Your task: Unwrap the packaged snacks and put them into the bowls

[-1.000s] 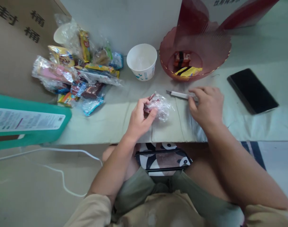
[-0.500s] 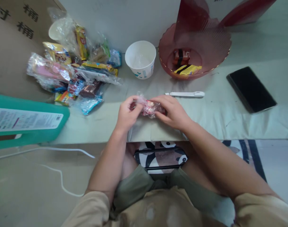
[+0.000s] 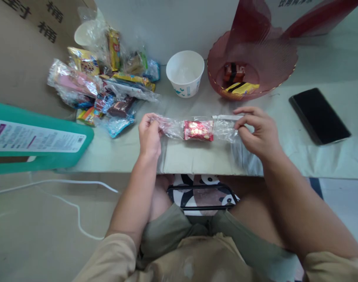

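A small red-wrapped snack (image 3: 198, 130) lies in the middle of a stretched strip of clear plastic wrap (image 3: 175, 128), above the front part of the table. My left hand (image 3: 150, 133) pinches the bunched left end of the wrap. The right end is between the thumb and fingers of my right hand (image 3: 256, 132), which is closed on it with the outer fingers partly raised. Behind the wrap lies a white utility knife (image 3: 225, 117), partly covered by the wrap and my right hand.
A pile of wrapped snacks (image 3: 92, 86) lies at the back left, by a green jug (image 3: 44, 156). A white paper cup (image 3: 185, 74) stands beside a pink bowl (image 3: 272, 84) holding several packets. A black phone (image 3: 319, 116) lies at right; a white box (image 3: 167, 23) stands behind.
My hands have moved apart, the right one to the right. The wrap, crumpled together before, is now drawn out straight with the red snack showing in its middle. The view has shifted slightly.
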{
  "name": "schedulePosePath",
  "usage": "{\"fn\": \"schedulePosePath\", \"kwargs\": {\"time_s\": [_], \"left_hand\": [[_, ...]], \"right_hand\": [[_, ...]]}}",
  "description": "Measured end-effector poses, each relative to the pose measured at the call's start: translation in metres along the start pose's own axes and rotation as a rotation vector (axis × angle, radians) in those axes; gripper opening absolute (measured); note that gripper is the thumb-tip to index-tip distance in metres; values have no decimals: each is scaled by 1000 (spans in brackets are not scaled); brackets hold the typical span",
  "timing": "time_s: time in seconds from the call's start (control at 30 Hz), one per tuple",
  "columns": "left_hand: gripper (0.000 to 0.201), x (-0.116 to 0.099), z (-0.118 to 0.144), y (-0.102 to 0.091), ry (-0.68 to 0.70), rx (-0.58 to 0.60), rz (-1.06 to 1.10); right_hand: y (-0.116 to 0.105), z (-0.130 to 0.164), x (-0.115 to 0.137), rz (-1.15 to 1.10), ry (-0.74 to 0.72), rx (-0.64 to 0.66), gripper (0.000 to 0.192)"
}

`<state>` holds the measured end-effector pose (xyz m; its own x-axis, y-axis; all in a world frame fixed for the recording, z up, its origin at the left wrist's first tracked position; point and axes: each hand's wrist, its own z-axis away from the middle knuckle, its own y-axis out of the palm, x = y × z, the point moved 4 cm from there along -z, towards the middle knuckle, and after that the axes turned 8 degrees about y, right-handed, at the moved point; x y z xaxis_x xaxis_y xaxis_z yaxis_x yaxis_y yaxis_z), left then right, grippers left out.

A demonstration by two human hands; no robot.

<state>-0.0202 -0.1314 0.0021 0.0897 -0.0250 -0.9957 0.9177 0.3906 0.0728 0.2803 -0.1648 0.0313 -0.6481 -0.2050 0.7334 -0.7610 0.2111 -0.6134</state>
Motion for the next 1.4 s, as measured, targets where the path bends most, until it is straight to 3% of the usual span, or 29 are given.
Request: {"fn": "schedulePosePath", "kwargs": {"time_s": [0.1, 0.17, 0.23, 0.3, 0.37, 0.43, 0.5, 0.57, 0.63, 0.7, 0.77, 0.83, 1.0, 1.07, 1.13, 1.23, 1.4], "left_hand": [[10, -4, -5, -9, 113, -50, 2], [16, -9, -6, -12, 232, 6, -24], [31, -15, -2, -7, 376, 154, -121], [39, -17, 5, 1, 436, 320, -233], [33, -16, 10, 8, 386, 403, -277], [21, -15, 11, 9, 292, 376, -215], [15, -14, 10, 8, 194, 310, -100], [14, -12, 7, 4, 96, 254, -4], [17, -11, 4, 1, 35, 218, 31], [21, -11, 2, -2, 9, 204, 51], [27, -12, 3, -2, -2, 225, 54], [31, -16, 6, 0, 24, 304, -20], [56, -17, 19, 9, 23, 655, -306], [40, -13, 23, 11, -25, 748, -394], [21, -11, 25, 13, -16, 758, -469], [24, -15, 27, 18, 19, 687, -378], [18, -12, 38, 28, -356, 632, -34]], "right_hand": [[-15, -1, -4, 43, 65, -148, 23], [-15, -2, -1, 4, 56, -189, 25], [-3, -2, 5, 1, 9, -95, 30], [14, -1, 10, 69, -26, 53, 41], [24, 0, 15, 130, -55, 137, 31], [22, 2, 24, 127, -111, 130, 15], [13, 6, 36, 70, -209, 140, 13], [7, 14, 50, -4, -313, 298, 12], [10, 25, 58, -20, -349, 572, 15], [17, 36, 58, 39, -301, 813, 21], [26, 42, 55, 126, -238, 937, 28], [33, 42, 51, 226, -188, 903, 32], [36, 28, 42, 363, -63, 503, 38], [37, 26, 42, 312, -51, 401, 42], [40, 25, 42, 264, -86, 352, 45], [48, 26, 44, 231, -157, 349, 53], [63, 20, 38, 232, -62, 424, 58]]}}
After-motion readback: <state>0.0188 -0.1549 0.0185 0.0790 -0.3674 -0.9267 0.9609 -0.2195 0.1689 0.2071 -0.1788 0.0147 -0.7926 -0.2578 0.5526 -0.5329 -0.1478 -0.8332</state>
